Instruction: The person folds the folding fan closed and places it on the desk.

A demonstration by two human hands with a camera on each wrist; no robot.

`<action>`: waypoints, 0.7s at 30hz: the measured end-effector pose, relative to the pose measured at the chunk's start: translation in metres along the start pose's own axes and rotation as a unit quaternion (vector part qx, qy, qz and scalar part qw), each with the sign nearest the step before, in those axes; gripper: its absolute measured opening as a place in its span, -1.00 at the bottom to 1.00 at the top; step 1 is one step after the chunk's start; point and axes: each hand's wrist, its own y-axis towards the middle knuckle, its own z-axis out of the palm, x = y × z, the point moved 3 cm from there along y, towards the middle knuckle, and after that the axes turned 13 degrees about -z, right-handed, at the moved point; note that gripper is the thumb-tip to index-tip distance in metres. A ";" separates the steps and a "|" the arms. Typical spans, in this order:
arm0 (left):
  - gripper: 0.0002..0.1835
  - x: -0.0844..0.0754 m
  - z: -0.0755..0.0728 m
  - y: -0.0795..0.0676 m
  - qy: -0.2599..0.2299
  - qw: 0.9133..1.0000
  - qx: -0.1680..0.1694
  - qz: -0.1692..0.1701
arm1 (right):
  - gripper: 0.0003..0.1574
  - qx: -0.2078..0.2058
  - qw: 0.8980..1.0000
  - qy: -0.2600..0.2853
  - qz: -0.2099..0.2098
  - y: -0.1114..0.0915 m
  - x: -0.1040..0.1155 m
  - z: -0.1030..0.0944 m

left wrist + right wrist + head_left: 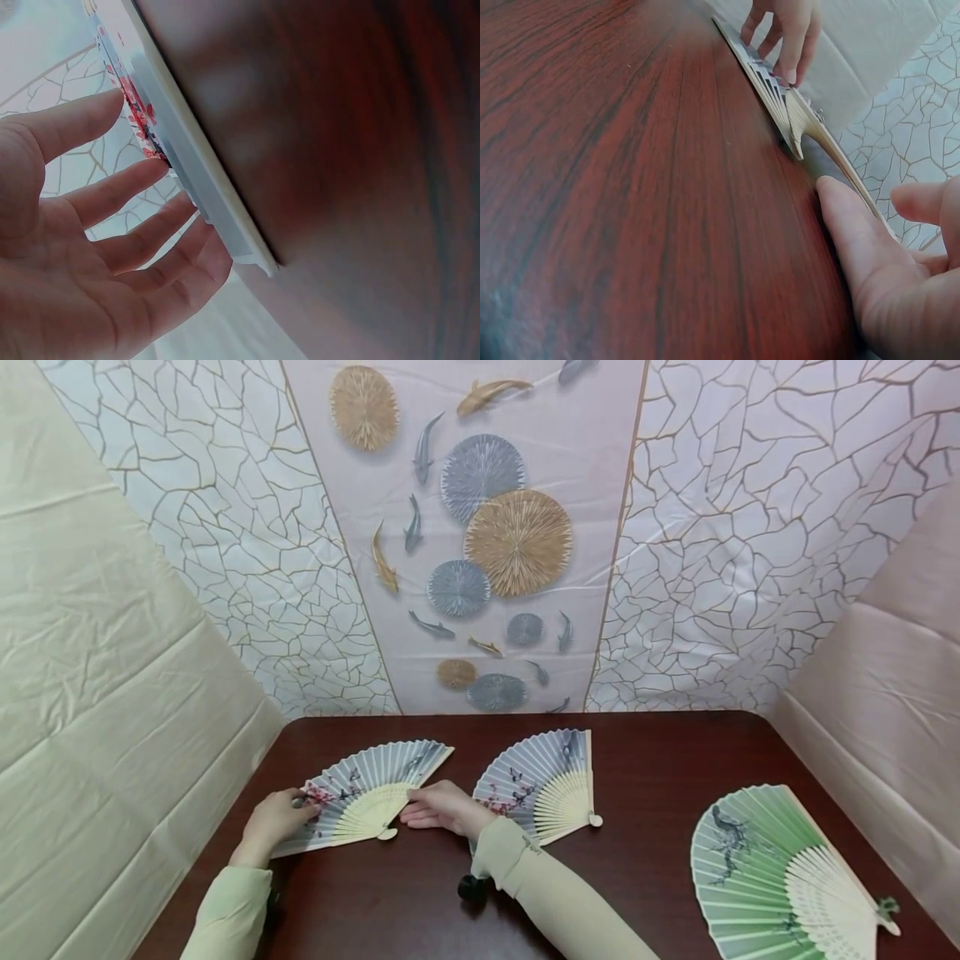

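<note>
An unfolded folding fan point(371, 810) with grey-blue leaf, red blossoms and pale ribs lies at the table's left. At its left side my left hand point(276, 817) touches the leaf with fingertips, the fingers loosely bent and spread, as the left wrist view shows of the hand point(97, 247). My right hand point(446, 806) is at the fan's right edge near the pivot, fingers extended along the outer rib. In the right wrist view, thumb and fingers of the right hand point(907, 262) stand apart beside the fan's rib point(840, 157).
A second grey-blue fan point(562, 793) lies open just right of my right hand, partly behind the forearm. An open green fan point(757, 852) with a tassel lies at the right front. All rest on a dark red-brown table point(645, 877), with patterned cloth point(690, 568) behind.
</note>
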 end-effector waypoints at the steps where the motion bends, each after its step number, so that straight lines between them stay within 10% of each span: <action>1: -0.40 -0.001 0.001 0.000 -0.002 1.000 0.001 0.002 | -0.69 -0.001 1.000 0.001 -0.001 0.000 -0.001 0.000; 21: -0.43 -0.013 0.007 -0.003 -0.073 0.996 0.044 -0.011 | -0.77 -0.057 0.995 0.027 -0.073 -0.014 0.017 0.009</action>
